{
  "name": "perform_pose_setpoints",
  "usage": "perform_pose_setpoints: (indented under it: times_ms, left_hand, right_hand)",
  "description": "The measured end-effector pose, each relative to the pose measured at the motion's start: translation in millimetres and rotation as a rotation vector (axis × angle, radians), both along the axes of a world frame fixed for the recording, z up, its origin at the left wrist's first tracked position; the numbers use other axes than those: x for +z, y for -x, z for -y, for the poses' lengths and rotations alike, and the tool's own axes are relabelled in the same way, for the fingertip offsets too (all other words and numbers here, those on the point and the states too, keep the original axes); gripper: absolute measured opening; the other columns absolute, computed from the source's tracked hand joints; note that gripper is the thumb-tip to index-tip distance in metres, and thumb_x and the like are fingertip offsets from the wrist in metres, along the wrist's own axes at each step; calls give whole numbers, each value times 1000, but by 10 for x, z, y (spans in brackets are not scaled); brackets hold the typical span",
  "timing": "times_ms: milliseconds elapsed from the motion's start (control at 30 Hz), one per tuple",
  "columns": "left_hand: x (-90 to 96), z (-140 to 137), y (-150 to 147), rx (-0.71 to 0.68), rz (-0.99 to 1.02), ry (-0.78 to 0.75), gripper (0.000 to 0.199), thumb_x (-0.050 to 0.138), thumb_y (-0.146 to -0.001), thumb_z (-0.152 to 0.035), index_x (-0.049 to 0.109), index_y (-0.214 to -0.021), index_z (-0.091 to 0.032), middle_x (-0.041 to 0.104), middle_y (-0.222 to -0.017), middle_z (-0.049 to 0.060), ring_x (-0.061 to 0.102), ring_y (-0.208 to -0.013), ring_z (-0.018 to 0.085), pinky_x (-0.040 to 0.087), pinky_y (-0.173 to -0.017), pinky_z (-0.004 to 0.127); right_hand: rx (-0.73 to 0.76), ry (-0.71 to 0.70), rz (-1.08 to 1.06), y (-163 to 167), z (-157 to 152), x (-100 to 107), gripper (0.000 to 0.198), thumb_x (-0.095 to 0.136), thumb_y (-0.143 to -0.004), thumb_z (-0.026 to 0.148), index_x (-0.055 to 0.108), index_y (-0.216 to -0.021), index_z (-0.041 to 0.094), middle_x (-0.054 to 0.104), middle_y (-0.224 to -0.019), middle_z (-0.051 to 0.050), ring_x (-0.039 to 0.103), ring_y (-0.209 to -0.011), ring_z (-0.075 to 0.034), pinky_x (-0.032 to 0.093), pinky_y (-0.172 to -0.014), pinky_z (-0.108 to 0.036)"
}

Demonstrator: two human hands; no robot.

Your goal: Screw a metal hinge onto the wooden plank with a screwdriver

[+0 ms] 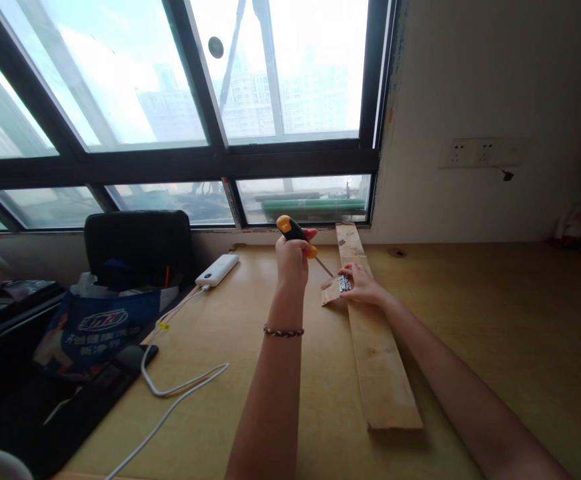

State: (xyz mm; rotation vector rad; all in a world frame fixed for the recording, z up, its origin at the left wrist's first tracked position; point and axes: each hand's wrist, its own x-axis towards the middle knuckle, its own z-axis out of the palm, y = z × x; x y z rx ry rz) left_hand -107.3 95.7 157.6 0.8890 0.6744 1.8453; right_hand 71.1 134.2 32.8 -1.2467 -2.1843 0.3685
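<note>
My left hand (pixel 294 259) is wrapped round a screwdriver (pixel 293 229) with a yellow and black handle. Its metal shaft slants down to the right, and the tip is close to a small metal piece (pixel 343 283), perhaps a hinge; whether they touch I cannot tell. The fingers of my right hand (pixel 363 285) grip that metal piece from the right. Beneath it lies a short, rough-edged piece of wood (pixel 331 292), set across a long wooden board (pixel 383 373). The board lies lengthwise on the table, running from the window side toward me.
On the wooden table (pixel 495 373) a white power bank (pixel 217 270) lies at the left edge, its white cable (pixel 180 389) curling toward me. A black chair (pixel 137 247) and a blue bag (pixel 95 327) stand left. The window (pixel 290 160) and a wall with sockets (pixel 475 153) close off the back.
</note>
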Motion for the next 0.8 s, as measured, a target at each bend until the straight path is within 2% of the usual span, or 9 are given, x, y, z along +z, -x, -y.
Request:
perform_pose_setpoints:
  times_ms: [200,367,500,600,800]
  left_hand:
    - [-10,-3,-41,-13,0,16,25,42,-39,0,55,-57,-11,61,-64,6,58,-74,18,37,-57,25]
    - [-6,0,-26,-4,23,35,24,42,-38,1,53,-56,-11,62,-63,6,57,-72,17,36,-58,25]
    - [-7,3,-33,-6,46,37,24,42,-38,1,52,-56,-12,61,-63,5,57,-73,17,37,-60,25]
    - [-14,0,-61,-8,48,38,24,42,-39,1,52,-56,-12,60,-62,5,57,-73,17,38,-61,25]
    - [-32,-2,-104,-10,23,29,23,42,-39,1,53,-57,-11,60,-64,6,57,-75,18,38,-60,26]
  right_hand:
    - [-23,17,16,8,0,-29,61,71,-56,32,50,-112,20,49,-118,-8,43,-108,-26,36,-92,-40]
    - [14,21,-101,-43,15,-27,76,74,-55,38,41,-121,21,50,-121,-9,38,-119,-27,31,-99,-43]
    - [68,66,-321,-173,9,-44,87,77,-53,38,33,-126,21,56,-116,-10,47,-114,-25,34,-99,-43]
    - [100,117,-468,-256,-1,-100,87,78,-53,34,31,-126,22,60,-109,-8,55,-106,-23,39,-96,-41]
    - [68,91,-544,-251,14,-166,81,76,-56,30,35,-125,22,65,-101,-5,59,-99,-21,41,-94,-40]
